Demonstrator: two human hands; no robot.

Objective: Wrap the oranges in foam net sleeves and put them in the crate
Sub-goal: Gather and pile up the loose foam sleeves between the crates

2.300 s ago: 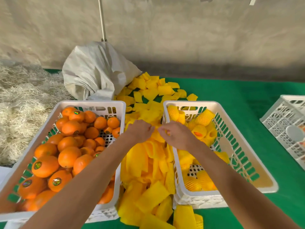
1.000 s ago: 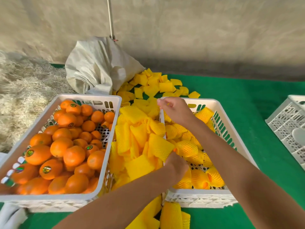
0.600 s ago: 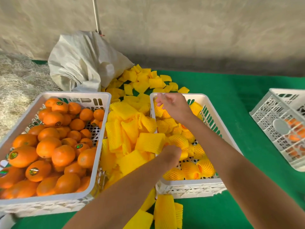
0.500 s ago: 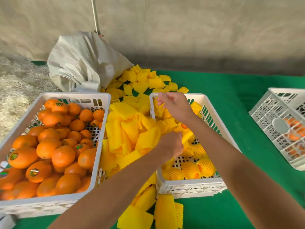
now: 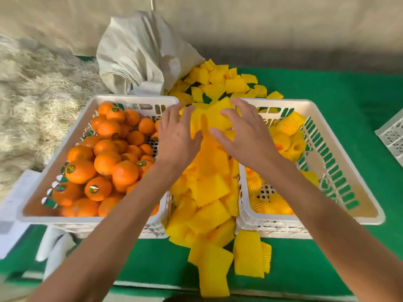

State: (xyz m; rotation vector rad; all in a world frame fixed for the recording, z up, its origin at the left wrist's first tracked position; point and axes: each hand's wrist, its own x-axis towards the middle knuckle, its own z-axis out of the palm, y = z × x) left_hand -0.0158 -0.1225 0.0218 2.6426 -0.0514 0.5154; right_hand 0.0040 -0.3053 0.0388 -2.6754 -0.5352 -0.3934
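Nearest the camera, 2 bare forearms reach forward over a green table (image 5: 327, 258); loose yellow foam net sleeves (image 5: 209, 214) lie on it at the front edge and run back in a heap through the gap between 2 white crates; the left crate (image 5: 54, 219) is piled with bare oranges (image 5: 104, 160), several bearing small round stickers; the right crate (image 5: 359, 214) holds oranges already in yellow sleeves (image 5: 290, 125), gathered along its left side and far end, with part of its perforated floor showing near the front; above the heap, between the crates, the left hand (image 5: 176, 136) and the right hand (image 5: 246, 136) lie palm down side by side, thumbs almost meeting, fingers spread wide and fairly straight, resting on the sleeves at the far part of the pile; neither hand is curled round a sleeve or an orange as far as the blur allows; at the right edge the corner of a 3rd white crate (image 5: 392, 136) shows, well apart from the others; beyond the crates more sleeves are scattered on the green cover, beside a crumpled pale sack (image 5: 141, 55) standing against a grey wall; to the far left lies a mass of pale straw-like fibre (image 5: 32, 88).
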